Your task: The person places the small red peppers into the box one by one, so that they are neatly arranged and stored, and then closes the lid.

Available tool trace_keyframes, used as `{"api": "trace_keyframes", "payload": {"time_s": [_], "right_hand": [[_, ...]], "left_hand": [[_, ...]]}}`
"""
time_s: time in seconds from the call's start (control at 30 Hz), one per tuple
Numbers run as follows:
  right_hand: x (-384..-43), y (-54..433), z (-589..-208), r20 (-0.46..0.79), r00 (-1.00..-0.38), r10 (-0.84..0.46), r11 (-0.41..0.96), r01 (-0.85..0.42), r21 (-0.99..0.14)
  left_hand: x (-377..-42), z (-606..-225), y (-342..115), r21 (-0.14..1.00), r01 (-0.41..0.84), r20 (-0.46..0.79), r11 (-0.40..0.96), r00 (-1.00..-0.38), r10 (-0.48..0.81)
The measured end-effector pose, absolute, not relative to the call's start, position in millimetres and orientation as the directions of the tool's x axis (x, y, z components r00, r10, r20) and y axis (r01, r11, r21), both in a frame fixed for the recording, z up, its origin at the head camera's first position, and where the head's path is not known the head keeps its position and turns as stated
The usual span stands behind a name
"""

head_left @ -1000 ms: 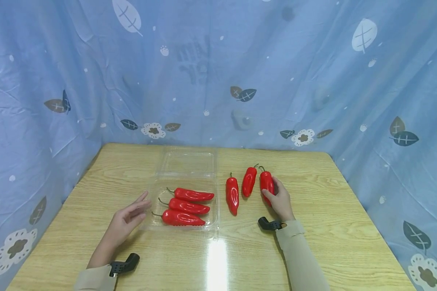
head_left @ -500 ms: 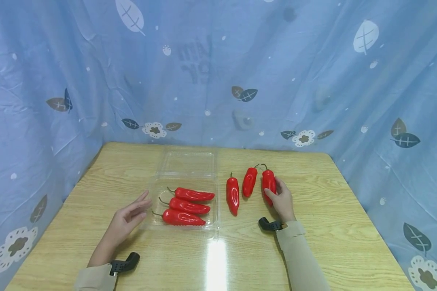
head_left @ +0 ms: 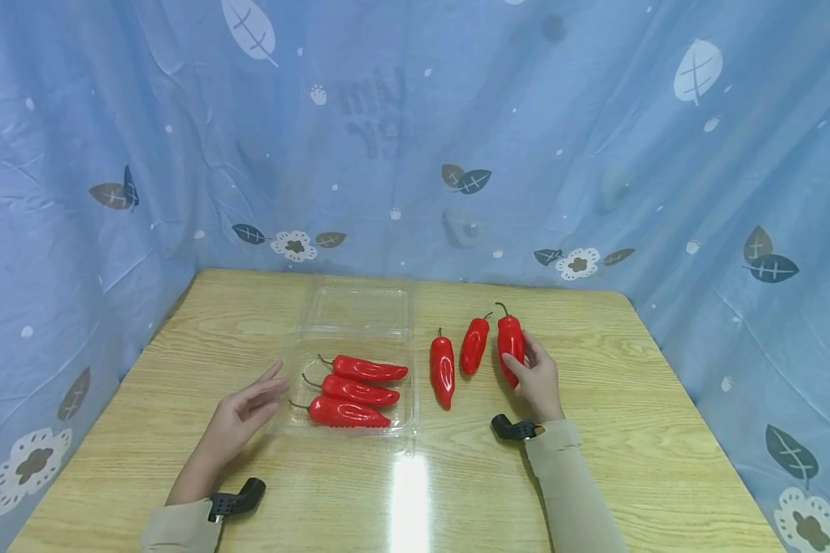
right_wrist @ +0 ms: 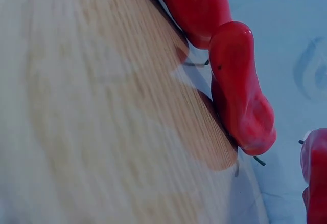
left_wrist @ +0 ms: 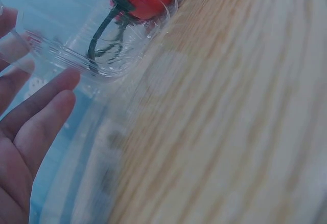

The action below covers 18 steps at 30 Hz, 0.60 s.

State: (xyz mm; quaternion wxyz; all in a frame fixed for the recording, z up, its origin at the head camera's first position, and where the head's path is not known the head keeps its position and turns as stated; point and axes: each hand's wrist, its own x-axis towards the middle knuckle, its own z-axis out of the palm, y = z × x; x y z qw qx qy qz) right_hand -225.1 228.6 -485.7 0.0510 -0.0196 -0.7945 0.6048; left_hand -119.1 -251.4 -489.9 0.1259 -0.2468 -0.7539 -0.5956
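At far left, my left grip [head_left: 238, 415] is idle, fingers extended and holding nothing, beside the rim of the clear, ribbed plastic hinged box [head_left: 403, 413]; contact cannot be confirmed. The box's clear lid [head_left: 356, 311] lies folded back behind it. I judge the walls thin and liable to flex or crack; they should be steadied lightly, along the rim.

Inside lie three glossy red elongated peppers [head_left: 360, 392], side by side, stems leftward. To their right, on the light wood-grained surface [head_left: 636, 430], rest a loose long red pepper [head_left: 442, 373] and a shorter, dimpled red pepper [head_left: 474, 347], apart from each other.

Rightmost is the red tapering pepper with a curved green stem [head_left: 510, 338], pinched about its lower half between thumb and fingers of my right grip [head_left: 539, 384]. Whether it clears the surface I cannot tell. Expected handling: light, fairly firm, slippery on its shiny skin. The thicker middle offers the surest hold; the thin stem should not bear load.
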Motion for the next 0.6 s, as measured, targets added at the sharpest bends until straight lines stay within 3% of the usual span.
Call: {"api": "trace_keyframes", "payload": {"time_s": [0.6], "right_hand": [[-217.8,216.6,-465.2,0.035,-0.999,0.028,0.223,-0.028,-0.974]], "left_hand": [[-119.2,-489.7,-251.2,0.831,0.532,0.493,0.161,-0.84,0.226]]}}
